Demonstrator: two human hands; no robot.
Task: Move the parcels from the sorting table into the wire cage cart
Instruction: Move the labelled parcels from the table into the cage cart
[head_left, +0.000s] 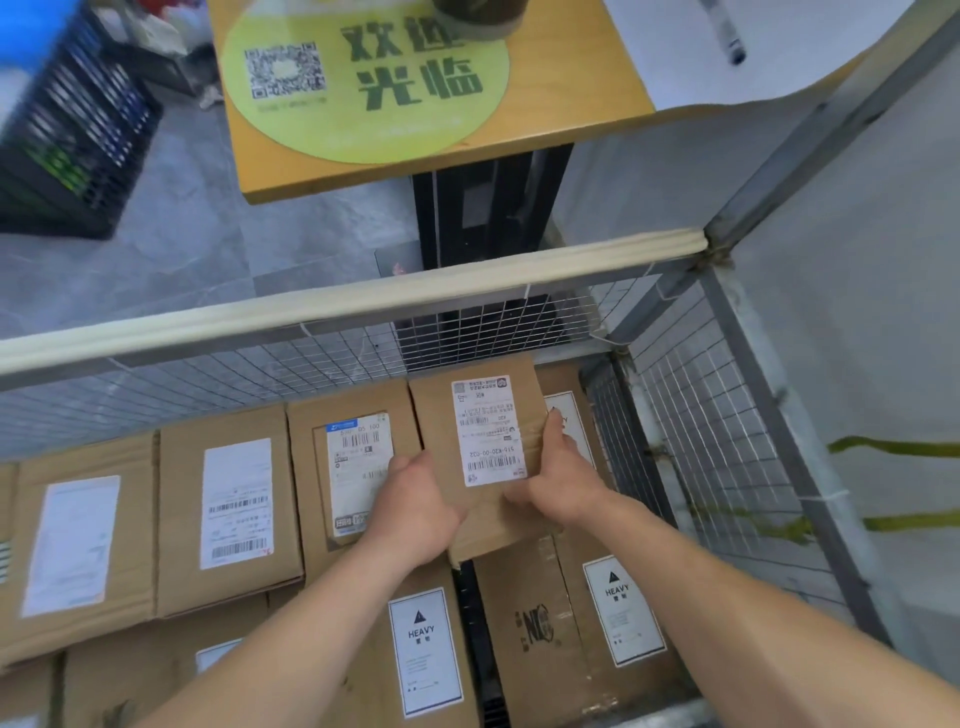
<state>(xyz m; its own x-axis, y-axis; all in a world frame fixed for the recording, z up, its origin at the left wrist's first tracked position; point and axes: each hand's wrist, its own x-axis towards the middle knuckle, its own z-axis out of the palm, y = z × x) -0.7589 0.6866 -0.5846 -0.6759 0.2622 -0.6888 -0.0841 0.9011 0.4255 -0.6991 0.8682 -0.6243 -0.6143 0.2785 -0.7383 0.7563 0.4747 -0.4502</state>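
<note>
Fingers (415, 467) of the left hand (413, 512) curl round the left edge of a small brown parcel (441, 431), with the back of the hand facing up. The right hand (563, 480) grips the opposite edge, its thumb lying on top just beside the white shipping label (491, 431); the rest of its fingers are hidden under the parcel. Both bare forearms reach in from the lower edge of the frame.

The parcel sits at centre frame, tilted, inside the wire cage cart (701, 415), near its far right corner. It is over other cardboard boxes (228, 514) that fill the cart's floor in rows across the lower left and lower centre. Two of these, in the lower centre and lower right, carry white HEAVY labels (426, 649). A padded cream rail (363, 306) runs along the cart's far top edge, across the middle of the frame.

Beyond the cart, at upper centre, stands a wooden table (415, 156) bearing a round green sticker (363, 78) with a QR code. A dark plastic crate (67, 130) is at upper left on the grey floor.
</note>
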